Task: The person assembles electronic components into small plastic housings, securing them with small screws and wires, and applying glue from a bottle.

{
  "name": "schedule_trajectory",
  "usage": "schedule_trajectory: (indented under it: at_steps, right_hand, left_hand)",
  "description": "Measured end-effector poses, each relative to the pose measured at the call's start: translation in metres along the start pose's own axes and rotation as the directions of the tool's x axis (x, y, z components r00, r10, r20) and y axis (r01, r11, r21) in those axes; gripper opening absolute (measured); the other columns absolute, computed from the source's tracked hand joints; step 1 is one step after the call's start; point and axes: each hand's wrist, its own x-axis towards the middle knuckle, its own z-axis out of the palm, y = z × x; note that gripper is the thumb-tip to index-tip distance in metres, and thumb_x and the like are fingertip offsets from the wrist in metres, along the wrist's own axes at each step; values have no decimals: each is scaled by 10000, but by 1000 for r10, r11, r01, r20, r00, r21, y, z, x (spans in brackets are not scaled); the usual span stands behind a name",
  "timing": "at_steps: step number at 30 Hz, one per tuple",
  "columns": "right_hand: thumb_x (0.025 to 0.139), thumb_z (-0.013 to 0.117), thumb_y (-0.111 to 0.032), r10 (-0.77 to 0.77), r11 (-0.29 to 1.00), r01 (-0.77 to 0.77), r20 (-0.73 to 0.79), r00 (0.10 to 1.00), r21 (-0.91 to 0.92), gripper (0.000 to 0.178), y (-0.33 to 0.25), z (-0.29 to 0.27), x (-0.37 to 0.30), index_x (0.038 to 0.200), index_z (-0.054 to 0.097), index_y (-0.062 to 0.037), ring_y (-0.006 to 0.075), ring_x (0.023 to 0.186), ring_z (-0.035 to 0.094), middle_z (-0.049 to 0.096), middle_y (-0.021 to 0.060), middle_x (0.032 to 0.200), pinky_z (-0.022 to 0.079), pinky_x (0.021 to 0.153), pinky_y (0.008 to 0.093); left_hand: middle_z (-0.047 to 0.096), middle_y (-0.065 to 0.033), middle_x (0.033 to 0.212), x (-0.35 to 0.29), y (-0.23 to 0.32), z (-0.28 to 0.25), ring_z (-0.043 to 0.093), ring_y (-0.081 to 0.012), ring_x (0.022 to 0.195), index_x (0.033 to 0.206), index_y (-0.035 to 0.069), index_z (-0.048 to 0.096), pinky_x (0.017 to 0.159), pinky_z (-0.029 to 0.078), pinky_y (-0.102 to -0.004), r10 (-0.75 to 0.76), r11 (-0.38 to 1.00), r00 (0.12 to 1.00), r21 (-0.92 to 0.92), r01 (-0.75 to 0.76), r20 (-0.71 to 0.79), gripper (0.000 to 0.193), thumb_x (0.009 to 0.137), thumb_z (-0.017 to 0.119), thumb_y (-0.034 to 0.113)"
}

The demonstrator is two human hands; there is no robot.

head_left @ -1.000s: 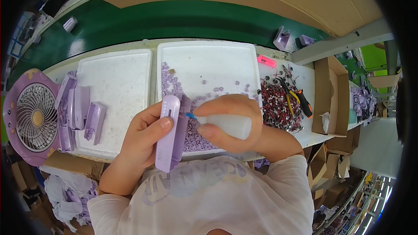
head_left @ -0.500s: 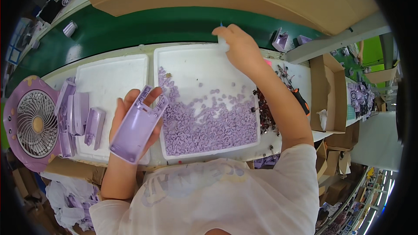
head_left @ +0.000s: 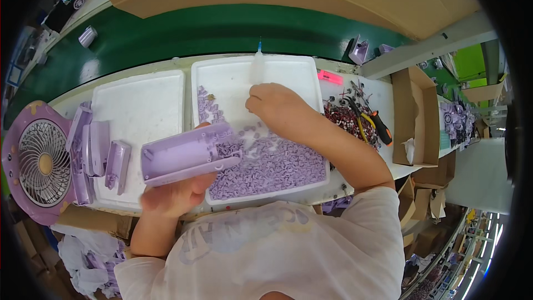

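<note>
My left hand (head_left: pixel 176 193) grips a lilac plastic housing shell (head_left: pixel 176 154) from below, its hollow side up and tilted over the near tray edge. My right hand (head_left: pixel 273 106) is over the middle of the white tray (head_left: pixel 230 72), fingers curled together; what they hold, if anything, is hidden. Just beyond its knuckles is a translucent squeeze bottle (head_left: pixel 259 68) with a blue needle tip, its lower end hidden behind the hand. Many small lilac plastic pieces (head_left: pixel 272 169) cover the near part of the tray.
At left, several lilac shells (head_left: pixel 99 147) rest on a second white tray (head_left: pixel 139 91), beside a lilac fan (head_left: pixel 44 161). At right are small wired parts (head_left: pixel 340 116), pliers (head_left: pixel 361 125), a screwdriver (head_left: pixel 381 128) and a cardboard box (head_left: pixel 415 119). A green belt (head_left: pixel 166 33) runs behind.
My right hand has moved left and nearer, away from the bottle's tip; the bottle now shows beyond it. My left hand has turned the shell from steeply slanted to nearly level, its slotted end rightward.
</note>
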Motion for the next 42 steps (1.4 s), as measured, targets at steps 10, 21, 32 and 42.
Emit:
schedule_trajectory:
  at_steps: [10,21,32,42]
  right_hand:
    - [832,623,-30,200,476,-294,223,954,829,80,-42,-33,4,885,579,10,109,776,616,651,76,848,489,660,285]
    - [850,607,-21,360,267,-386,280,890,883,68,-42,-19,0,886,576,28,115,792,625,642,88,829,505,681,242]
    - [794,625,-71,182,897,-87,-183,966,433,75,-45,-17,-7,855,639,-29,267,702,601,611,95,761,478,593,332]
    - [678,731,-42,-18,901,218,-470,883,375,199,-57,-24,-9,844,628,-77,240,601,586,596,65,717,455,509,326]
  left_hand:
    - [445,-110,1300,10,-23,3,448,-235,1199,1280,47,433,989,362,-408,126,862,947,504,43,-296,630,836,619,454]
    - [481,-69,1284,10,-31,-3,456,-209,1190,1277,51,441,985,358,-390,144,820,938,569,64,-314,595,846,632,414]
    - [471,-88,1309,13,-31,-4,478,-223,1170,1274,40,444,951,389,-382,137,757,937,644,110,-321,598,846,632,415]
    - [497,-98,1195,16,-33,9,521,-185,1082,1240,-9,448,884,451,-315,295,629,919,777,20,-263,630,794,717,344]
